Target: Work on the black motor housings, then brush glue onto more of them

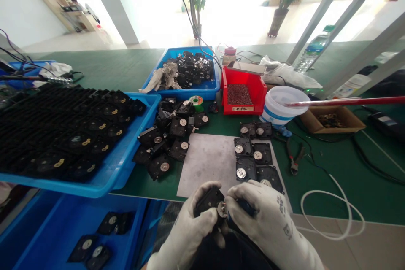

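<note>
My left hand (198,223), in a white glove, is closed round a black square motor unit (209,202) with a silver disc on it. The unit is held tilted at the front edge of the table. Close on its right, my right hand (265,215), also gloved, is closed with its fingertips by the silver disc. Something dark shows inside that hand, but its kind is mostly hidden by the fingers. Beyond the hands lies a grey sheet (207,160), with several similar black units (245,168) along its right side. More units (160,166) are heaped to its left.
A blue tray (126,168) of black housings fills the left. Further back are a blue bin (190,93) of small parts, a red bin (226,105), a white bucket (278,114) and a cardboard box (341,124). Pliers (294,160) and a white tube (349,215) lie at right.
</note>
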`<state>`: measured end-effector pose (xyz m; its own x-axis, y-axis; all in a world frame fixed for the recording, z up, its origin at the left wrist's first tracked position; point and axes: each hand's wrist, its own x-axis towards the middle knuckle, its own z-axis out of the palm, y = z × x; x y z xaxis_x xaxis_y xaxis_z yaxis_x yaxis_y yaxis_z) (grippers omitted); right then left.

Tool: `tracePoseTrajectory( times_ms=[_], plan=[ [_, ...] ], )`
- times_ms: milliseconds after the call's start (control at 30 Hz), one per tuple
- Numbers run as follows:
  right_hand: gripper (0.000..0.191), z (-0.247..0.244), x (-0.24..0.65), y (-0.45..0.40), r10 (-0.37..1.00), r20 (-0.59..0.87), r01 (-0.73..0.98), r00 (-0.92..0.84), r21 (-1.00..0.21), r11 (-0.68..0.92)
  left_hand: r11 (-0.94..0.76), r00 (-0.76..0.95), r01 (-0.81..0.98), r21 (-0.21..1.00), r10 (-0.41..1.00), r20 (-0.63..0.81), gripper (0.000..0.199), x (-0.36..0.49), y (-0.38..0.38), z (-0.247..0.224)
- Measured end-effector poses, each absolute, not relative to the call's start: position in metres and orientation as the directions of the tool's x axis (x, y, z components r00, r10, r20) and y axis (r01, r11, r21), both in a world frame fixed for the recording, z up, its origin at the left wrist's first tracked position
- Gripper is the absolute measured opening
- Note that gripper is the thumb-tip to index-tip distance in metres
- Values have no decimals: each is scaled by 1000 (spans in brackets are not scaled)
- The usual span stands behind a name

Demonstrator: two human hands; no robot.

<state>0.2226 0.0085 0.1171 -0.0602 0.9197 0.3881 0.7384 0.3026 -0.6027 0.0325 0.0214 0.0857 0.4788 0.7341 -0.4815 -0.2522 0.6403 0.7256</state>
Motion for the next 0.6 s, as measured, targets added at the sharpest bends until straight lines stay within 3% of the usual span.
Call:
tracePoseTrajectory(
  times_ms=[167,433,600],
  plan=[
    [19,116,222,8,919,392,718,-50,-626,306,655,477,-224,722,719,-505,69,30,21,89],
    [20,112,222,7,920,391,712,-40,-634,301,674,472,-246,697,711,-521,81,34,23,93],
    [18,107,225,5,928,365,721,-77,-623,305,662,480,-230,713,715,-509,78,33,22,90]
  ],
)
